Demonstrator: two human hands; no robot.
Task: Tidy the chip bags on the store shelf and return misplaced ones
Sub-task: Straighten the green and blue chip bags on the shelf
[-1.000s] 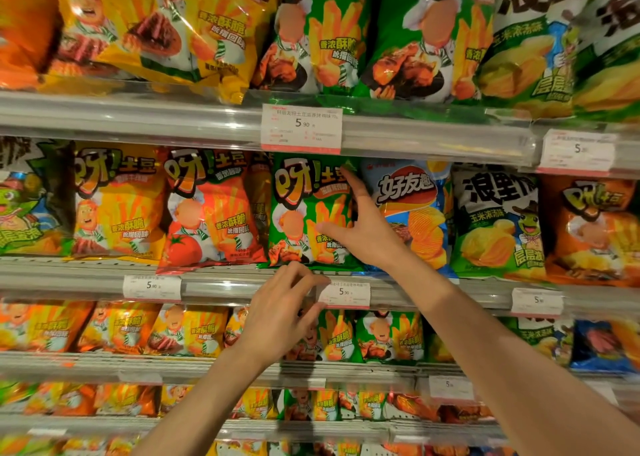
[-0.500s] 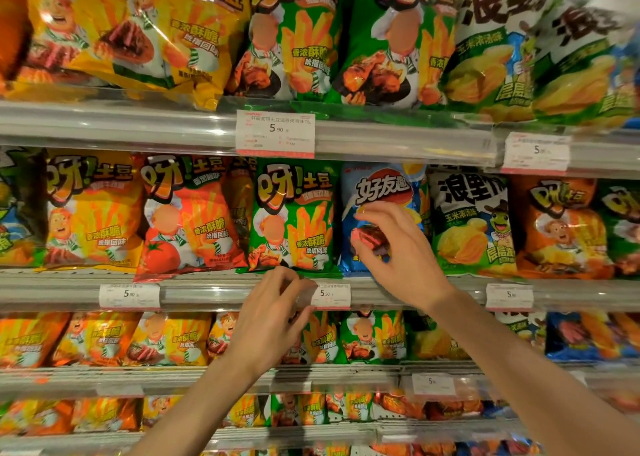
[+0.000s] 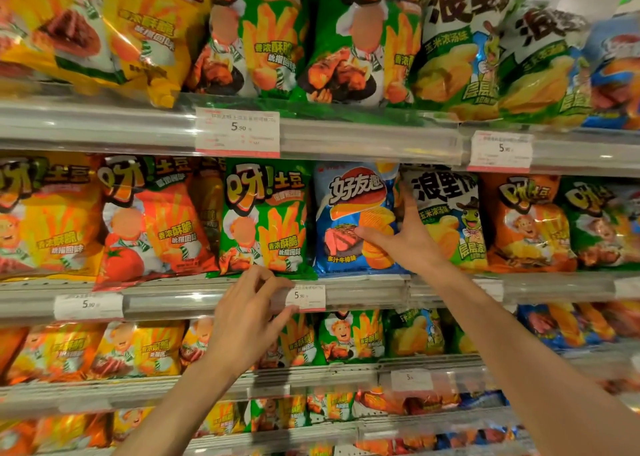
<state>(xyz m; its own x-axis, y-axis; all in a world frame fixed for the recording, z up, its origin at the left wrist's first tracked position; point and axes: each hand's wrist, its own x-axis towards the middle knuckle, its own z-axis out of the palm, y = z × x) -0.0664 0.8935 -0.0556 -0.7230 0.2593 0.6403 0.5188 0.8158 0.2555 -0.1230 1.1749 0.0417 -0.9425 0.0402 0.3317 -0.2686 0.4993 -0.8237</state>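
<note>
A blue chip bag (image 3: 349, 213) stands on the middle shelf between a green fries bag (image 3: 266, 220) and a white-and-green corn chip bag (image 3: 450, 220). My right hand (image 3: 407, 239) pinches the blue bag's right edge, with the thumb across its front and the fingers slipped into the gap beside the corn chip bag. My left hand (image 3: 251, 317) rests against the middle shelf rail (image 3: 363, 292) just below the green fries bag. Its fingers are loosely curled, apart, next to a price tag (image 3: 306, 298), and hold nothing.
The top shelf carries yellow, green and corn chip bags above a price tag (image 3: 237, 131). On the middle shelf, yellow (image 3: 45, 216) and red tomato bags (image 3: 152, 223) stand to the left and orange bags (image 3: 526, 223) to the right. The lower shelves hold several smaller bags.
My right hand slid from the green fries bag across the blue bag's front to its right edge and took hold there. My left hand stayed at the shelf rail.
</note>
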